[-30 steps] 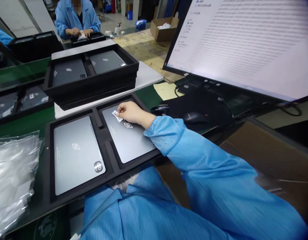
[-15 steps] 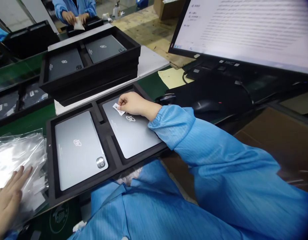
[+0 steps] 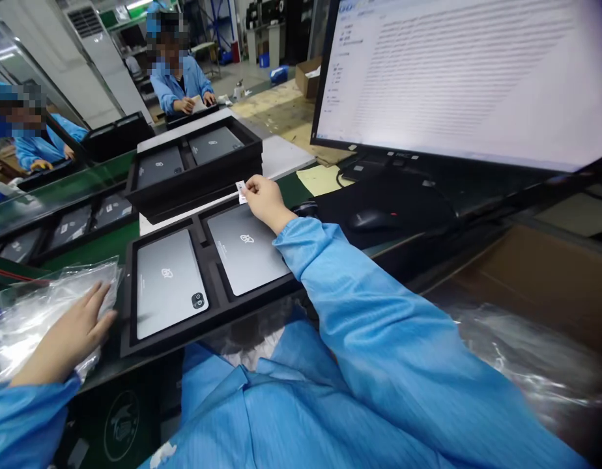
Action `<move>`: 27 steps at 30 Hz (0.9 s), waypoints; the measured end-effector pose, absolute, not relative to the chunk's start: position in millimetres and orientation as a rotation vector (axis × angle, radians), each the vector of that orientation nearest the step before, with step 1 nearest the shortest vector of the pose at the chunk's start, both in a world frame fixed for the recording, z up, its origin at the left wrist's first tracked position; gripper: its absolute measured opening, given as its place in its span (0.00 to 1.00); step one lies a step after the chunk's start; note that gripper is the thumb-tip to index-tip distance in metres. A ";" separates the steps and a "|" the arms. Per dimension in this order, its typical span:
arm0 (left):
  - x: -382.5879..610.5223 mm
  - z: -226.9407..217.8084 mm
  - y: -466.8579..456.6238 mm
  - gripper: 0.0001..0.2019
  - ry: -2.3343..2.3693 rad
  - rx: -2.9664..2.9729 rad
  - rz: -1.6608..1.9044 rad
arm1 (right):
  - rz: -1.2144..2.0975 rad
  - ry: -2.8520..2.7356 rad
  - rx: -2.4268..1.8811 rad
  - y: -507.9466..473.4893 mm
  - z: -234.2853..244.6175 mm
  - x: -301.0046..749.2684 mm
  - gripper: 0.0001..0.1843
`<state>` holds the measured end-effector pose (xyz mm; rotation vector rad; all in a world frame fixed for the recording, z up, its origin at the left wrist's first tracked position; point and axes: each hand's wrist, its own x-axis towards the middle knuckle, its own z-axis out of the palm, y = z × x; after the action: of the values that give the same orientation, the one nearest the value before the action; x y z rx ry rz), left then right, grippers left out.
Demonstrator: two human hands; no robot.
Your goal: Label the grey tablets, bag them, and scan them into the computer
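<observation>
My right hand (image 3: pixel 264 198) pinches a small white printed label (image 3: pixel 241 191) above the far end of the right-hand tablet (image 3: pixel 249 254). That grey tablet lies back-up in one half of a black foam tray (image 3: pixel 215 296). A second grey tablet (image 3: pixel 167 286), its camera block at the near right corner, fills the other half. My left hand (image 3: pixel 81 326) rests with fingers stretched out on a pile of clear plastic bags (image 3: pixel 32 319) left of the tray.
Behind the tray stands a stack of black trays (image 3: pixel 198 176) with tablets in the top one. A monitor (image 3: pixel 447 85), mouse (image 3: pixel 373 219) and yellow paper (image 3: pixel 323 177) are at right. More trays with bagged tablets (image 3: pixel 69 228) lie left. Two co-workers in blue sit beyond.
My right hand has lifted the label from over the tablet's surface toward its far edge. My left hand has moved further onto the bags. The view has tilted up, showing more of the room.
</observation>
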<state>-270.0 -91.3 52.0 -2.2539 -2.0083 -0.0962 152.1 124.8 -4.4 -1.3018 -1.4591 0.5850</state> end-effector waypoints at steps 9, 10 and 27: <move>8.7 27.6 17.7 0.21 -1.039 -3.097 0.109 | 1.251 -0.704 -0.980 55.5 19.8 161.0 0.08; 20.9 19.6 28.5 0.22 -1.038 -3.087 0.104 | 1.299 -0.705 -0.925 43.8 18.2 165.4 0.09; 25.9 21.1 67.1 0.26 -0.741 -2.933 -0.666 | 0.717 -0.943 -1.355 36.3 -17.9 203.4 0.13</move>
<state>25.9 67.1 21.1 -2.9331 -0.7407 -0.6657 203.4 36.3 -17.9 -1.3553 -0.9425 0.7174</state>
